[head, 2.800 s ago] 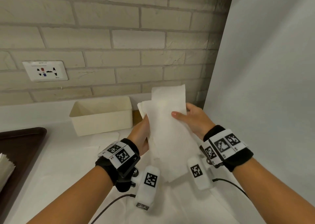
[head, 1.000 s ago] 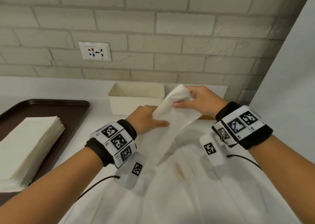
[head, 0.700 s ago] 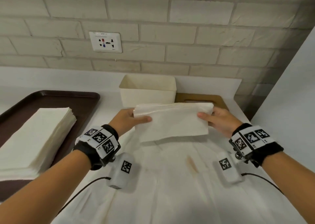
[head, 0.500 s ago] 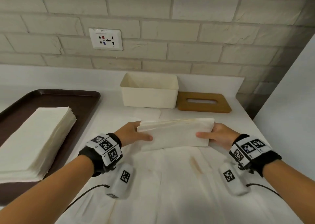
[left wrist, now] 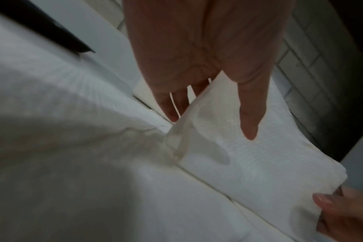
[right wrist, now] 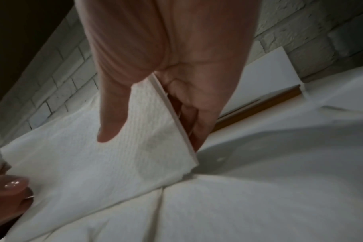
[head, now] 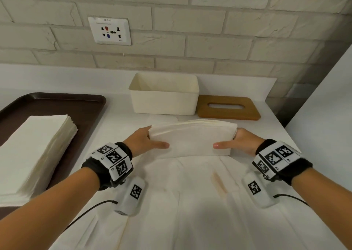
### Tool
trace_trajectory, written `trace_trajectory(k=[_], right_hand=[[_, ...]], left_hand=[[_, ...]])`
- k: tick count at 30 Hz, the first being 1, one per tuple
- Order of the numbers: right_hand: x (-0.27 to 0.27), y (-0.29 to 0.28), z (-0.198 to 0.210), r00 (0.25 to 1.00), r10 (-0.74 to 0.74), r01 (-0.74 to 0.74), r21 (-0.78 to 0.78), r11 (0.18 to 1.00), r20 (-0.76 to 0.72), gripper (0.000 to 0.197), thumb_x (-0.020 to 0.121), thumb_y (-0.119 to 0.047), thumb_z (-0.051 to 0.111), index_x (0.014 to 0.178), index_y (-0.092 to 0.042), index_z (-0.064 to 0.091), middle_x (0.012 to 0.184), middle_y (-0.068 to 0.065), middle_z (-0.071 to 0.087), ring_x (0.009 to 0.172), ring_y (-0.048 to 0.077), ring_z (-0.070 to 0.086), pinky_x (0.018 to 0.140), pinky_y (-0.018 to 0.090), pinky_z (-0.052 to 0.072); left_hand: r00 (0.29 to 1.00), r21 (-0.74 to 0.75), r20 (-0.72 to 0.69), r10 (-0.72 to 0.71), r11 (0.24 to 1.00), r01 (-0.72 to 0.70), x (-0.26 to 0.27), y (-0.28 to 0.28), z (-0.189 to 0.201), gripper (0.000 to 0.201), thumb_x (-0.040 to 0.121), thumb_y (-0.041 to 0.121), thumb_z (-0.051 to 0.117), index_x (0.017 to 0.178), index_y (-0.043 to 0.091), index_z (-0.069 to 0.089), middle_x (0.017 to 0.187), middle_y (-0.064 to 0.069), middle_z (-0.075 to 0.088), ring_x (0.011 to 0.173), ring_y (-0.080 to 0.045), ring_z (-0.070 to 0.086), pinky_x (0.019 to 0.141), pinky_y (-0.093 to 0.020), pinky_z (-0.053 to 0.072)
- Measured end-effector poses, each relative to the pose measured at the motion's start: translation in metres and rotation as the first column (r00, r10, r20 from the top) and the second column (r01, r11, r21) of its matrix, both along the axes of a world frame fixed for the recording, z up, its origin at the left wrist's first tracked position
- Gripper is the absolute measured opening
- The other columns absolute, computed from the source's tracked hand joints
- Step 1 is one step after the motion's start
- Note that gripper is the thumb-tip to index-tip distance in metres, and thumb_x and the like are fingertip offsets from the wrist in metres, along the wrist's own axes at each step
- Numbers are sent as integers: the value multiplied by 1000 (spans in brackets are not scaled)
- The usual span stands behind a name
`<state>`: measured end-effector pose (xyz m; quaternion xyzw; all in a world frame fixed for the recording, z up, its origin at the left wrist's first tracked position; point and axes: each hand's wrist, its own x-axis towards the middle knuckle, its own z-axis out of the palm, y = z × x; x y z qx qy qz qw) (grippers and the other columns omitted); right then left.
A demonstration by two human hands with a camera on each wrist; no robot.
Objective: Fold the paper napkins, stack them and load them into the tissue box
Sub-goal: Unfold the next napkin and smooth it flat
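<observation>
A folded stack of white paper napkins [head: 190,139] stands on its long edge on the napkin-covered table. My left hand [head: 141,141] grips its left end and my right hand [head: 242,141] its right end. Each thumb lies on the near face and the fingers are behind. The left wrist view has the stack [left wrist: 259,155] under my left thumb [left wrist: 249,117]. In the right wrist view the stack [right wrist: 83,163] is pinched by my right hand [right wrist: 155,106]. The cream tissue box [head: 163,103] stands open just beyond, with nothing visible inside.
The wooden slotted lid [head: 207,112] lies flat to the right of the box. A dark brown tray [head: 57,101] at the left carries a tall pile of unfolded napkins [head: 32,150]. Spread napkins, one stained, cover the near table. A white wall panel closes the right side.
The hands turned the napkin stack from upright to lengthwise and brought it down onto the table in front of the box. Both thumbs have slid inward along its near face.
</observation>
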<state>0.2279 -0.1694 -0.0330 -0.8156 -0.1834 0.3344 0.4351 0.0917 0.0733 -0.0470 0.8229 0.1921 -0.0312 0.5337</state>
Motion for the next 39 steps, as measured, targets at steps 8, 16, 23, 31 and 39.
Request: trace_trajectory(k=[8,16,23,31,39], right_hand=[[7,1,-6,995,95,-95,12,995,-5,42,71,-2,75,110,-12,64,110,5,68,105,16,61,100,30,43],[12,0,-9,999,38,-38,14,999,26,41,74,-9,73,113,-9,63,114,9,67,109,20,60,103,33,42],[14,3,0,999,-36,41,154,987,-35,24,75,-3,70,95,-18,65,97,-2,68,95,12,63,91,28,47],[12,2,23,968,34,-55,75,996,250,19,75,-6,72,85,-19,64,85,-6,65,80,9,60,71,10,48],[2,21,44,943,61,-53,-33,998,327,42,73,-19,75,111,-8,59,105,4,63,99,19,57,90,31,45]], left_hand=[[984,39,-148,-102,993,108,2,5,-10,70,49,40,87,112,19,63,108,2,69,103,-16,62,96,-30,48],[988,151,-129,-89,983,108,1,7,-8,41,71,29,78,108,14,65,108,-4,68,102,-21,62,94,-31,48],[1000,143,16,-26,989,24,6,5,11,31,76,25,75,102,22,61,95,5,65,90,-13,61,83,-21,45],[997,246,-77,-12,969,30,18,6,13,57,69,44,76,113,11,63,109,-3,65,97,-19,60,87,-28,47],[934,218,341,-109,975,34,47,-38,81,23,75,25,76,83,28,55,81,16,56,74,1,54,62,-7,45]])
